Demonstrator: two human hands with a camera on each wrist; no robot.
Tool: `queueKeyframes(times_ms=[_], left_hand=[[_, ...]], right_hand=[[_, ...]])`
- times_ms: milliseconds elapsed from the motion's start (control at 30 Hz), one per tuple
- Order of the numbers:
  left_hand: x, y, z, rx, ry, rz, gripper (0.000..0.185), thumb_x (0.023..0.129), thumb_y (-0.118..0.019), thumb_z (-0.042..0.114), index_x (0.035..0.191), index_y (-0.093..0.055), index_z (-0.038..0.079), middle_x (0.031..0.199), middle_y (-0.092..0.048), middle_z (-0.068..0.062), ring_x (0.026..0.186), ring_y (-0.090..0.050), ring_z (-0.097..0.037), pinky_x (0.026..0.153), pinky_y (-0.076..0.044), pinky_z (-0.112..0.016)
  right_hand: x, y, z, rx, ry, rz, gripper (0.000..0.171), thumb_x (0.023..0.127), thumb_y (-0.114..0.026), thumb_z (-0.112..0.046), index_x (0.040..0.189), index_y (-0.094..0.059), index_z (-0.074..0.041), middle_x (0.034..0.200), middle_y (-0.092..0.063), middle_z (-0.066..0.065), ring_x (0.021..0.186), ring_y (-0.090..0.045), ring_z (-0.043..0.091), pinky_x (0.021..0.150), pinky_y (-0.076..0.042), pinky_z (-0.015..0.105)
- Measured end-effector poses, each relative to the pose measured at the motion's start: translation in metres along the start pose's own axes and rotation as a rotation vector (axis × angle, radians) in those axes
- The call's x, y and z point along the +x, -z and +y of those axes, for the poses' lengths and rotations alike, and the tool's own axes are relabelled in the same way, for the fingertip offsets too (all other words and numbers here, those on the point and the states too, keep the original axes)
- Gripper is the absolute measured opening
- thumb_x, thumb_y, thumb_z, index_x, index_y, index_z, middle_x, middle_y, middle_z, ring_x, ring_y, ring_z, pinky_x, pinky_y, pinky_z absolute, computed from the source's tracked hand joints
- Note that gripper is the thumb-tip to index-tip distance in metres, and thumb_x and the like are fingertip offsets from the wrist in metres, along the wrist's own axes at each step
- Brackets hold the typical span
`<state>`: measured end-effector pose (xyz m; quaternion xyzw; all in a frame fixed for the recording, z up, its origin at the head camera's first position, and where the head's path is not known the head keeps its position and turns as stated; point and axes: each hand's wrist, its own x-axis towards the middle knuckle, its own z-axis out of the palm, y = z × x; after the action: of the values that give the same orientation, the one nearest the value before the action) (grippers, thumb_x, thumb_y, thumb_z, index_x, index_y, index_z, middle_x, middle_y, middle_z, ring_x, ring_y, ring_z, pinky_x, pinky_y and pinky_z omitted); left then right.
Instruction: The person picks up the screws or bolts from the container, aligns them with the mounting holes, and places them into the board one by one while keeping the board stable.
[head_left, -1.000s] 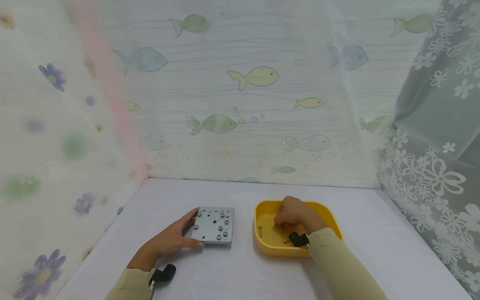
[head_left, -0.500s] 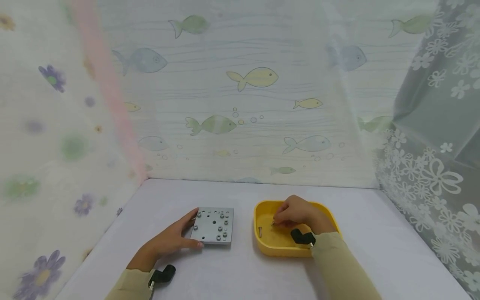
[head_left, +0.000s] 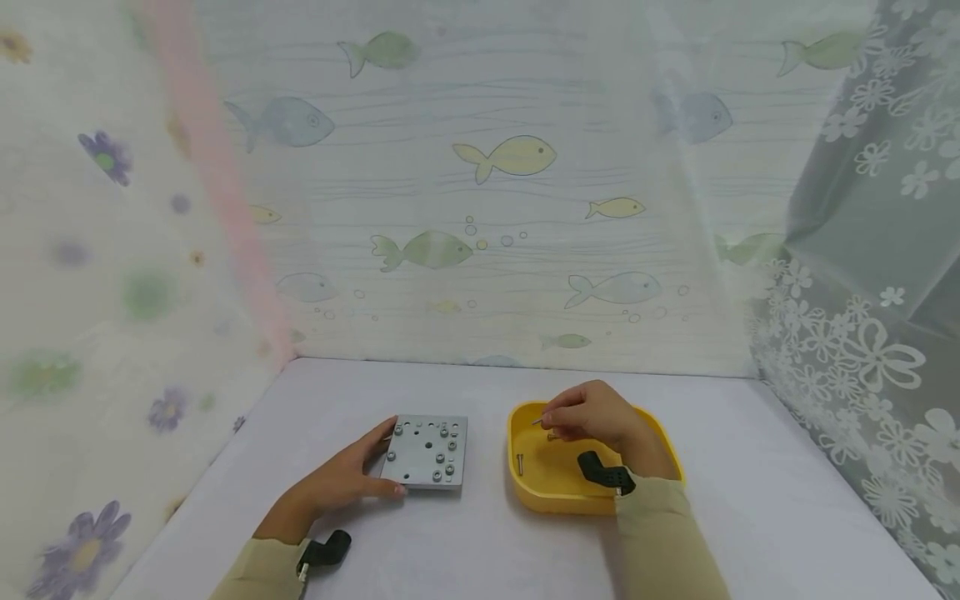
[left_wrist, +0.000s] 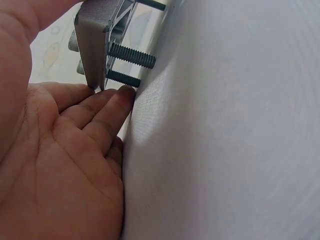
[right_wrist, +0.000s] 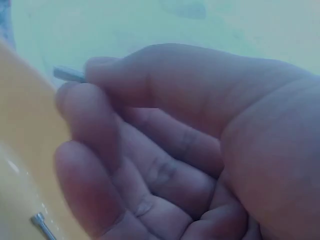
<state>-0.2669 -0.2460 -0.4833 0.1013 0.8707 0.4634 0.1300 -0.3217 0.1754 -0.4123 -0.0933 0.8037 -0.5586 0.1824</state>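
My right hand pinches a screw above the tray rim; my left hand, fingers straight, steadies the plate edge on the counter.

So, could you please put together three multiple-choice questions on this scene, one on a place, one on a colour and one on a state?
1. Where does the left hand rest?
A. inside the tray
B. against the near left edge of the metal plate
C. on the fish curtain

2. What colour is the tray?
A. yellow
B. blue
C. red

3. What is the right hand doing?
A. lying flat on the table
B. pinching a small screw above the tray
C. gripping the metal plate

Answers:
1 B, the head view shows its fingers touching the plate's edge.
2 A, its rim and floor are plainly yellow.
3 B, the screw's tip sticks out between thumb and forefinger, clear of the tray floor.
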Motion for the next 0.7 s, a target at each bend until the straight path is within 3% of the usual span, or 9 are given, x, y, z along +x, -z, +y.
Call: queueKeyframes(times_ms=[433,700], left_hand=[[-0.002,0.002,0.001,0.004,0.006,-0.004,0.123,0.071,-0.094,0.042,0.167,-0.018,0.029,0.165,-0.041,-0.005,0.161,-0.011,-0.033,0.125,0.0,-0.066],[-0.001,0.001,0.002,-0.001,-0.001,-0.005,0.123,0.071,-0.094,0.042,0.167,-0.018,0.029,0.165,-0.041,-0.005,0.161,-0.011,-0.034,0.125,-0.001,-0.066]], right_hand=[[0.0,-0.011,-0.018,0.072,0.07,0.042,0.028,0.093,-0.077,-0.018,0.115,-0.075,-0.001,0.108,-0.078,0.011,0.093,-0.072,0.028,0.083,-0.063,0.035],[0.009,-0.036,-0.036,0.173,0.139,0.071,0.035,0.092,-0.079,-0.022,0.118,-0.073,0.001,0.11,-0.076,0.011,0.099,-0.071,0.029,0.088,-0.061,0.032]])
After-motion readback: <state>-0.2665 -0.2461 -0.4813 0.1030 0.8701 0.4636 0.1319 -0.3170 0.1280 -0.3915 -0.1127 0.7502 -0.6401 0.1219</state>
